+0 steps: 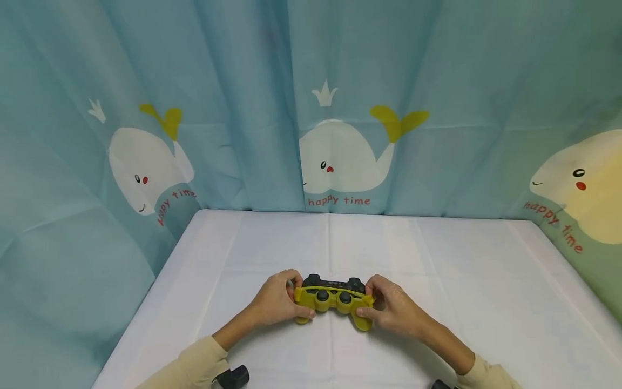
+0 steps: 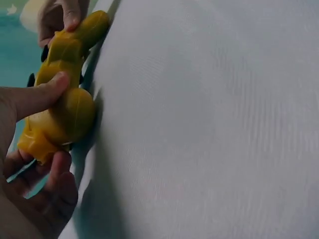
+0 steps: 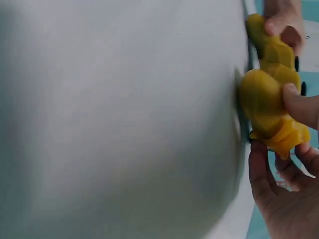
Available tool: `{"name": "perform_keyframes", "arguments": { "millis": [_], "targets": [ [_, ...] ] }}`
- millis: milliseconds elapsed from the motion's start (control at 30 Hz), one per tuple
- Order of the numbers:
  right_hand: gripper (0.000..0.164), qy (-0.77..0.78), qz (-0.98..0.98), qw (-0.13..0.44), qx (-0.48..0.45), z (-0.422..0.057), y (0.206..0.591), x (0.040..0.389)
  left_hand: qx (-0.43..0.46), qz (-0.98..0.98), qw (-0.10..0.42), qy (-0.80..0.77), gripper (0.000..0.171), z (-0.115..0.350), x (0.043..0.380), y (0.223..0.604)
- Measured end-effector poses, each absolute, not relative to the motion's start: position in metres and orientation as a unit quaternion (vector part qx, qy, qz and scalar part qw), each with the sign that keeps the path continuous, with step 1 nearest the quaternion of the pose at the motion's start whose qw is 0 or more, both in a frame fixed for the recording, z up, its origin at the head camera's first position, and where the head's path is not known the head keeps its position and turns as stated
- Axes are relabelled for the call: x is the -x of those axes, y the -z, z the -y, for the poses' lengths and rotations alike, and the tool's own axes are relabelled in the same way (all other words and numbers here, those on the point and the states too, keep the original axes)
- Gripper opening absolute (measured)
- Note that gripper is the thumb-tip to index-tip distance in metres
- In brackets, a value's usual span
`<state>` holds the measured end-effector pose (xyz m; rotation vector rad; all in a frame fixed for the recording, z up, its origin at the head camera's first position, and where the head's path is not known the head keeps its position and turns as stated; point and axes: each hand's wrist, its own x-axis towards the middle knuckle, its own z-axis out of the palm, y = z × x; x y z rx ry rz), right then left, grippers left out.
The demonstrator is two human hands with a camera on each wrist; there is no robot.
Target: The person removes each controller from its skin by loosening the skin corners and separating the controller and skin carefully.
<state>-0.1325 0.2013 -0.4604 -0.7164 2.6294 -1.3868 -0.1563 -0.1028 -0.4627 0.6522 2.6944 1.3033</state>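
Note:
A black game controller [image 1: 335, 284] sits low over the white table between both hands, its lower part covered by a yellow silicone sleeve [image 1: 333, 300]. The sleeve's upper edge is folded back, leaving the controller's top bare. My left hand [image 1: 279, 300] grips the left end, thumb on the front of the yellow grip and fingers behind. At the other end my right hand [image 1: 396, 308] pinches the sleeve and grip, thumb in front. Both wrist views show the yellow sleeve [image 2: 65, 112] bunched at the outer edges beside the fingertips. The black thumbsticks poke through it.
A white cloth covers the table [image 1: 437, 270]. Blue curtains [image 1: 252, 108] printed with whales hang behind it and along both sides. A black wrist device [image 1: 233, 376] shows by the left sleeve, and part of another [image 1: 439, 384] by the right.

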Motion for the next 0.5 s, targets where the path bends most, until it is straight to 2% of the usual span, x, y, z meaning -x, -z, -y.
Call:
{"name": "perform_keyframes", "arguments": {
  "millis": [233, 300, 400, 433, 500],
  "targets": [
    [0.036, 0.405, -0.885, -0.017, 0.226, -0.199, 0.462, 0.125, -0.216, -0.901, -0.016, -0.375, 0.046, 0.098, 0.146, 0.46],
    [0.042, 0.349, -0.908, -0.055, 0.226, -0.199, 0.461, 0.121, -0.217, -0.916, -0.028, -0.336, 0.052, 0.096, 0.141, 0.458],
    [0.055, 0.244, -0.928, -0.119, 0.254, -0.195, 0.459, 0.118, -0.249, -0.935, -0.058, -0.248, 0.071, 0.092, 0.137, 0.456],
    [0.057, 0.211, -0.93, -0.134, 0.267, -0.193, 0.458, 0.117, -0.265, -0.935, -0.069, -0.224, 0.072, 0.091, 0.137, 0.455],
    [0.055, 0.179, -0.925, -0.148, 0.299, -0.188, 0.456, 0.118, -0.302, -0.931, -0.091, -0.186, 0.065, 0.087, 0.138, 0.454]
  ]
}}
